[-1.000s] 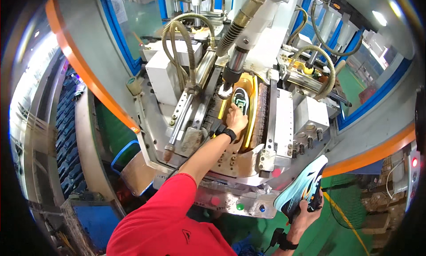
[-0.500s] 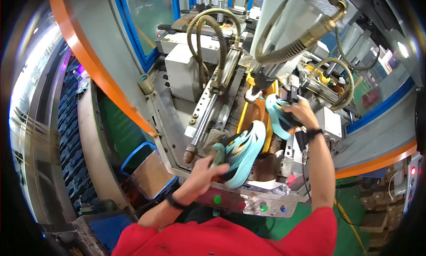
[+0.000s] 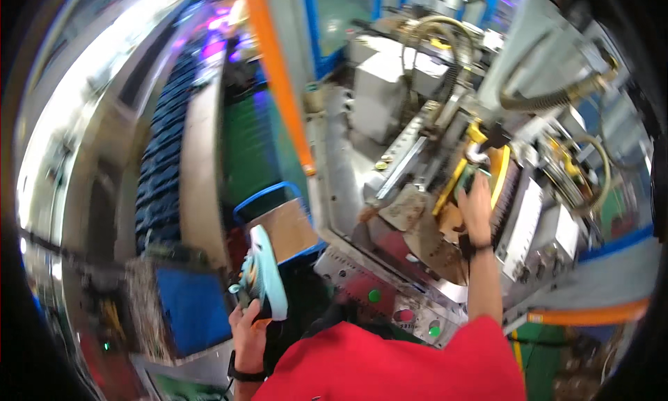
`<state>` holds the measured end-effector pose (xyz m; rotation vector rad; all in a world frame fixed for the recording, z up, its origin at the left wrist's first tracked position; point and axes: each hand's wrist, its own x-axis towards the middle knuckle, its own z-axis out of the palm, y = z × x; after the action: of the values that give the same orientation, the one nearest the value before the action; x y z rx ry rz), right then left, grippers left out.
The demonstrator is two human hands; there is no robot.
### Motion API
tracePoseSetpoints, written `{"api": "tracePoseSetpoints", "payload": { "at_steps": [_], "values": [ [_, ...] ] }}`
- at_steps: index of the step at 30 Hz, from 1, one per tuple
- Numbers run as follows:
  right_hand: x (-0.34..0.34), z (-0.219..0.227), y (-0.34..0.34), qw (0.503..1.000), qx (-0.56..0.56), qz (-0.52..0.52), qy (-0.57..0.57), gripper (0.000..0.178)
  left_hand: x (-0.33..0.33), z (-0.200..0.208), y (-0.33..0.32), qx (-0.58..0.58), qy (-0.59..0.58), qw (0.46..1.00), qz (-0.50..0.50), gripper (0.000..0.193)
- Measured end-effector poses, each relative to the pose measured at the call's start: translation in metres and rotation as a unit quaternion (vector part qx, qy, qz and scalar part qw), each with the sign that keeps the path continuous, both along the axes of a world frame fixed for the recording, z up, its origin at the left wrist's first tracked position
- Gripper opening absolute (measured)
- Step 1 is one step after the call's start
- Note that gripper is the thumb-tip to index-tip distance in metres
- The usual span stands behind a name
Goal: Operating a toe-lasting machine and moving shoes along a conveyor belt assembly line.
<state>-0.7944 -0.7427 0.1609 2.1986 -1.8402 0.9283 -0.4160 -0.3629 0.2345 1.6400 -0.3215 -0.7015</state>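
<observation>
A light-blue and dark sneaker point(image 3: 273, 279) is gripped in my left hand point(image 3: 249, 337), held tilted with one end up, left of the machine. Orange shows near its lower end. My right hand point(image 3: 476, 210) reaches into the press machine, between yellow side pieces point(image 3: 500, 178). A small greenish thing point(image 3: 470, 180) lies at its fingertips, too blurred to name. Motion blur hides whether these fingers grip it. The second sneaker cannot be seen now.
Beside the machine is a blue-framed cart point(image 3: 282, 230) with a brown board. A conveyor point(image 3: 165, 161) with dark ridges runs along the left, near a blue-sided box point(image 3: 191, 310). An orange guard edge point(image 3: 278, 88) rises at the machine's corner. Buttons line its front panel point(image 3: 390, 302).
My view has swung left. My left hand has carried its sneaker off the machine to the left. My right hand no longer shows the other sneaker and now reaches between the yellow pieces.
</observation>
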Motion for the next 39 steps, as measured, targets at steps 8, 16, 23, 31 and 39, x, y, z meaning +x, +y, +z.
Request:
{"api": "tracePoseSetpoints", "payload": {
  "at_steps": [8, 16, 23, 31, 39],
  "values": [
    [0.134, -0.092, 0.222, 0.933, 0.196, 0.284, -0.105, 0.017, -0.038, -0.016, 0.045, -0.037, 0.314, 0.949, 0.007, 0.026],
    [0.132, -0.187, 0.205, 0.915, 0.197, 0.348, -0.058, 0.017, -0.053, -0.047, 0.145, -0.021, 0.314, 0.940, 0.129, 0.029],
    [0.262, -0.050, 0.196, 0.867, 0.149, 0.451, -0.150, 0.017, -0.017, -0.055, 0.253, -0.052, 0.341, 0.875, 0.338, 0.026],
    [0.557, 0.240, 0.359, 0.635, -0.086, 0.754, -0.142, 0.017, 0.102, -0.149, 0.407, -0.102, 0.229, 0.809, 0.532, 0.020],
    [0.832, 0.371, 0.637, 0.410, -0.246, 0.878, 0.031, 0.052, 0.278, -0.213, 0.588, -0.066, 0.172, 0.703, 0.687, 0.028]
  ]
}}
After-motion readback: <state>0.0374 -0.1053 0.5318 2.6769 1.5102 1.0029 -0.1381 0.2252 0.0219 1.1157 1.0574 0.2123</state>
